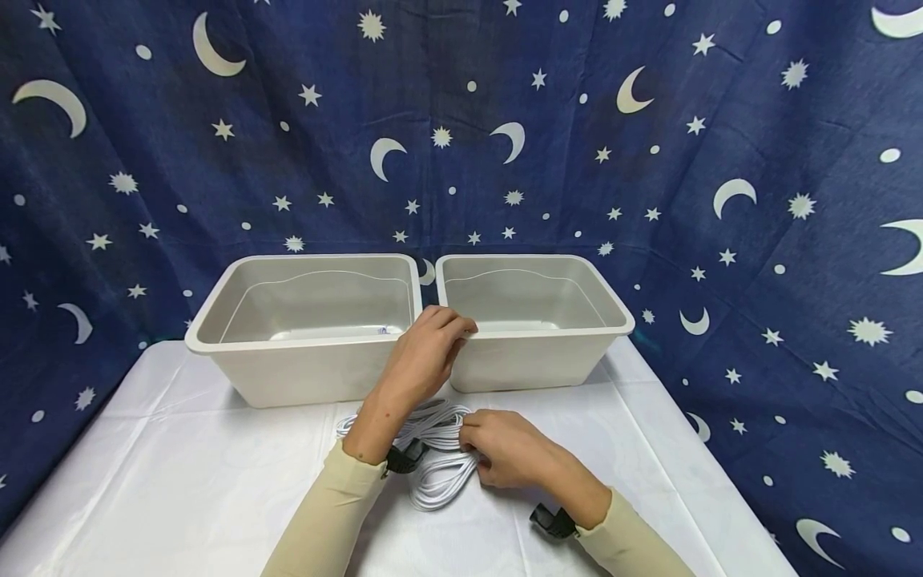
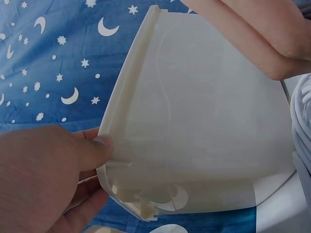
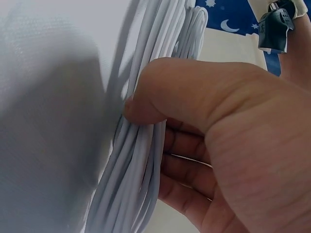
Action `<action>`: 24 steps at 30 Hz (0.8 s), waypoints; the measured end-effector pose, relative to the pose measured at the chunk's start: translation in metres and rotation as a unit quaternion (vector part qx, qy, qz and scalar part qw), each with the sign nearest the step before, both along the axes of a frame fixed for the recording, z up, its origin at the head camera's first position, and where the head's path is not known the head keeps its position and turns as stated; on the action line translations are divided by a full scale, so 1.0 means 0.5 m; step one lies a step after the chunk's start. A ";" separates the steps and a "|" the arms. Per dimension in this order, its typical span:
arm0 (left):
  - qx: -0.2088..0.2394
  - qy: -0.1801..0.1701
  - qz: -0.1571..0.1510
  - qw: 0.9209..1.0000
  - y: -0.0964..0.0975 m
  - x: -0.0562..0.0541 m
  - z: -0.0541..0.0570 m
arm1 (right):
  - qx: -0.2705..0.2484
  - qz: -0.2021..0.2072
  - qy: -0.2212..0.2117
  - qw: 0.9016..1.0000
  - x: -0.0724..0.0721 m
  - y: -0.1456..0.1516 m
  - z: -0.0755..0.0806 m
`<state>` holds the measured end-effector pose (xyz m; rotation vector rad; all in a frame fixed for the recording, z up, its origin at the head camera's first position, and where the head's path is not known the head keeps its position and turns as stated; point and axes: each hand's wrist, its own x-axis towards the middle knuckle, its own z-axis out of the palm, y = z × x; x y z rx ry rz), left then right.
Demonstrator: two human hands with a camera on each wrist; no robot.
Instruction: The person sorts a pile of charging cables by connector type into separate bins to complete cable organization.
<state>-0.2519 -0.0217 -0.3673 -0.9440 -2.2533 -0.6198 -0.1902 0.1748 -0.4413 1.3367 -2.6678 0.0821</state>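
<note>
My left hand (image 1: 421, 353) reaches over to the right-hand grey-white plastic bin (image 1: 530, 365) and grips its rim near the front left corner. In the left wrist view the thumb (image 2: 99, 149) presses on the rim's outer face, with fingers curled behind it. A looped bundle of white cable (image 1: 438, 481) lies on the table in front of the bins, partly covered by the left forearm. At its right side my right hand (image 1: 515, 449) pinches the loops. Seen from the right wrist, thumb and fingers close around several cable strands (image 3: 141, 145).
A second, similar bin (image 1: 296, 377) stands to the left, a narrow gap between the two. Both insides look bare apart from a small blue mark in the left one. A white cloth covers the table (image 1: 180, 481). A blue curtain (image 1: 461, 104) with moons and stars hangs behind.
</note>
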 end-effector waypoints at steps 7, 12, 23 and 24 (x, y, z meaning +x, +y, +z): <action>-0.003 -0.010 0.002 1.000 0.002 0.000 0.000 | 0.007 -0.001 -0.004 1.000 0.000 0.005 0.009; -0.007 -0.019 0.002 1.000 0.001 0.000 0.000 | 0.004 0.005 0.007 1.000 -0.002 0.017 0.025; 0.000 -0.007 -0.003 1.000 0.000 -0.001 -0.001 | -0.010 -0.002 0.004 1.000 -0.006 0.044 0.058; 0.000 -0.007 -0.003 1.000 0.000 -0.001 -0.001 | -0.013 -0.003 0.003 1.000 -0.006 0.047 0.060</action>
